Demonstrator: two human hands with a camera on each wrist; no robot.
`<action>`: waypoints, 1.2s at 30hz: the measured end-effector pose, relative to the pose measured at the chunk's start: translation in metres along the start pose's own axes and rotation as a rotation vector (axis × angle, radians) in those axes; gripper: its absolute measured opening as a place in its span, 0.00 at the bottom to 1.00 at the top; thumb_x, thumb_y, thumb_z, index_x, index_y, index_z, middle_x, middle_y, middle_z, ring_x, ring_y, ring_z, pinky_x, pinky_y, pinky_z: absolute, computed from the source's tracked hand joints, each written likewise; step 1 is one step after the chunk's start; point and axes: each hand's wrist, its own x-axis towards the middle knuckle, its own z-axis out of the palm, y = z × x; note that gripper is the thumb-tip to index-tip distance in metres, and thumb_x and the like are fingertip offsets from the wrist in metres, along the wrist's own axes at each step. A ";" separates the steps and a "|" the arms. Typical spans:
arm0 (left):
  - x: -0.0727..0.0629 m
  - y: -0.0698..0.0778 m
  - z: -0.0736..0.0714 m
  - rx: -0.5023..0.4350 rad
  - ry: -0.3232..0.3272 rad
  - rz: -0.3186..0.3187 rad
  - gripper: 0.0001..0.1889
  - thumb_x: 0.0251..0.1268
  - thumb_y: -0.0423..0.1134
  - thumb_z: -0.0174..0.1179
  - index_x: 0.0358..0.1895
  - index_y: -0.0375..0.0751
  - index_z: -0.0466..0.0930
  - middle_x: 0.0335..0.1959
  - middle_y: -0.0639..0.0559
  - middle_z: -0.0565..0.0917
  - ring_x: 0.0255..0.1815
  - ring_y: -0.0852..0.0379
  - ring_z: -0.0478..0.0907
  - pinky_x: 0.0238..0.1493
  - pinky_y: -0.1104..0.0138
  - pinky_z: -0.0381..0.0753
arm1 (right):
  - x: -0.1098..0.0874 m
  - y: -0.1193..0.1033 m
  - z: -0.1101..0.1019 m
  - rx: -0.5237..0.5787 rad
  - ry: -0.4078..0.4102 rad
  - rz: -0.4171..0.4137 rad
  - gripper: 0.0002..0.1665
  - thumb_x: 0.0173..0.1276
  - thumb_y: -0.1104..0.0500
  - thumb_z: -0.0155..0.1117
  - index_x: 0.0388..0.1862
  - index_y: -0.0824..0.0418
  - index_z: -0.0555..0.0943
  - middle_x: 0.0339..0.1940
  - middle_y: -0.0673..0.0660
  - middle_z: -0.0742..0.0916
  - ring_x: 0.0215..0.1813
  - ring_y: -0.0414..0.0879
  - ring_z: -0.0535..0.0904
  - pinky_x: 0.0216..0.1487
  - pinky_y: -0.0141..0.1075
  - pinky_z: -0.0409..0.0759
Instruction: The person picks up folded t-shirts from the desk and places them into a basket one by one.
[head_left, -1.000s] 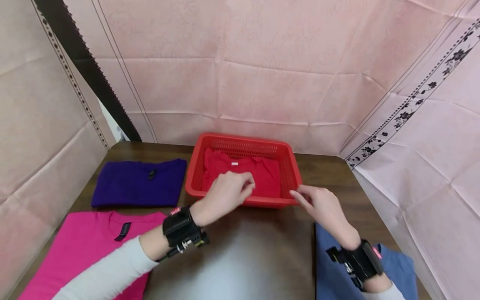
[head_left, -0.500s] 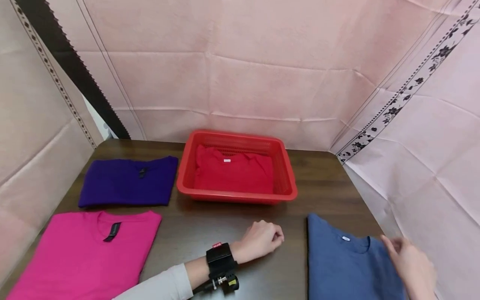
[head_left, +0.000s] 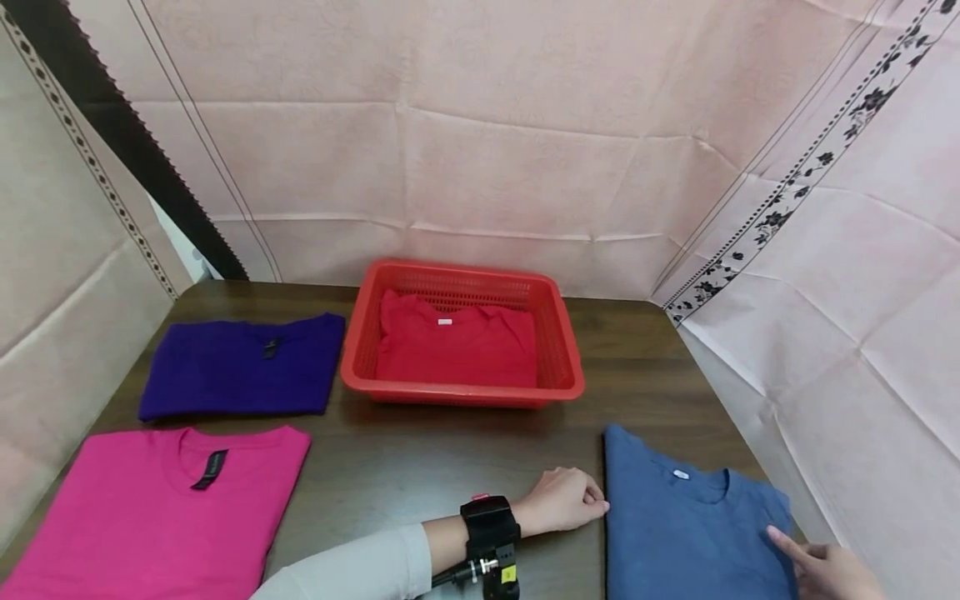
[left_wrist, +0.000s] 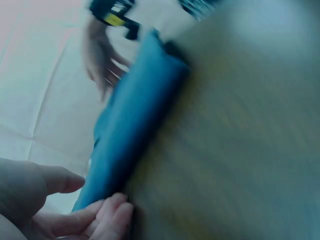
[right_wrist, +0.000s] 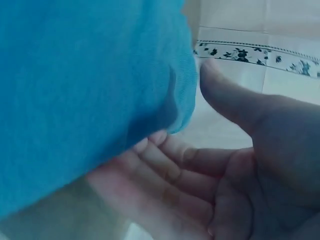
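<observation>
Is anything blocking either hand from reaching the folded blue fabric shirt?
Nothing visible does. The folded blue shirt has the left hand at its left edge and the right hand at its right edge.

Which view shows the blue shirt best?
The head view: the blue shirt shows from above with collar and label, though cut off at the frame's bottom. Left wrist view: a blurred side. Right wrist view: a close-up of one part.

My right hand (right_wrist: 235,175) has fingers (right_wrist: 172,172) under a blue fabric garment (right_wrist: 90,95), thumb apart, near white cloth (right_wrist: 280,82) with black flowers.
</observation>
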 end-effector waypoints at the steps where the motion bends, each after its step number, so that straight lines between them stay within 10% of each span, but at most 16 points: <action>1: 0.001 0.002 0.002 -0.046 -0.018 -0.028 0.10 0.69 0.41 0.65 0.30 0.41 0.87 0.22 0.63 0.84 0.22 0.74 0.74 0.31 0.78 0.68 | 0.000 0.000 0.000 0.053 -0.020 0.000 0.41 0.75 0.31 0.51 0.28 0.68 0.82 0.19 0.50 0.80 0.26 0.45 0.78 0.33 0.40 0.78; 6: 0.007 0.010 0.008 -0.269 -0.047 -0.159 0.18 0.67 0.38 0.66 0.20 0.41 0.72 0.13 0.60 0.69 0.15 0.66 0.66 0.22 0.75 0.62 | 0.006 0.004 -0.002 0.347 -0.236 -0.049 0.40 0.78 0.40 0.55 0.58 0.81 0.72 0.31 0.51 0.85 0.33 0.46 0.83 0.40 0.43 0.84; 9: 0.009 0.014 0.012 -0.529 -0.090 -0.238 0.09 0.68 0.37 0.65 0.35 0.38 0.75 0.27 0.54 0.78 0.24 0.61 0.76 0.30 0.69 0.80 | 0.014 0.007 -0.004 0.410 -0.355 -0.095 0.45 0.81 0.43 0.50 0.70 0.82 0.54 0.35 0.56 0.85 0.35 0.48 0.83 0.43 0.44 0.84; 12: 0.011 0.016 0.016 -0.737 -0.147 -0.313 0.24 0.71 0.36 0.62 0.62 0.26 0.66 0.54 0.42 0.77 0.40 0.53 0.83 0.41 0.56 0.86 | 0.022 0.003 0.002 0.409 -0.378 -0.128 0.53 0.82 0.43 0.48 0.76 0.81 0.34 0.56 0.78 0.78 0.49 0.59 0.83 0.51 0.50 0.83; 18: 0.016 0.012 0.025 -0.772 -0.143 -0.351 0.45 0.72 0.35 0.62 0.80 0.30 0.40 0.79 0.38 0.52 0.55 0.48 0.79 0.46 0.52 0.85 | 0.030 -0.002 0.018 0.503 -0.456 -0.182 0.56 0.84 0.47 0.45 0.74 0.70 0.13 0.75 0.84 0.41 0.68 0.63 0.72 0.62 0.57 0.77; 27: 0.020 0.005 0.017 -0.845 -0.185 -0.246 0.40 0.71 0.25 0.56 0.80 0.46 0.47 0.74 0.45 0.61 0.60 0.46 0.76 0.46 0.48 0.84 | 0.026 -0.009 0.013 0.554 -0.401 -0.219 0.54 0.84 0.52 0.47 0.76 0.72 0.18 0.76 0.84 0.48 0.64 0.56 0.76 0.62 0.54 0.78; 30: 0.020 0.006 0.007 -0.878 -0.199 -0.220 0.38 0.71 0.25 0.55 0.79 0.49 0.49 0.70 0.45 0.66 0.58 0.46 0.77 0.49 0.46 0.84 | 0.018 -0.011 0.004 0.598 -0.389 -0.201 0.54 0.84 0.51 0.48 0.78 0.66 0.18 0.71 0.76 0.67 0.59 0.54 0.81 0.59 0.51 0.81; 36: 0.020 0.017 -0.022 -0.956 -0.225 -0.196 0.40 0.73 0.26 0.54 0.81 0.51 0.47 0.66 0.44 0.72 0.59 0.47 0.77 0.55 0.46 0.81 | -0.003 -0.030 -0.018 0.661 -0.367 -0.196 0.51 0.83 0.51 0.51 0.82 0.47 0.25 0.64 0.58 0.78 0.25 0.39 0.82 0.32 0.38 0.86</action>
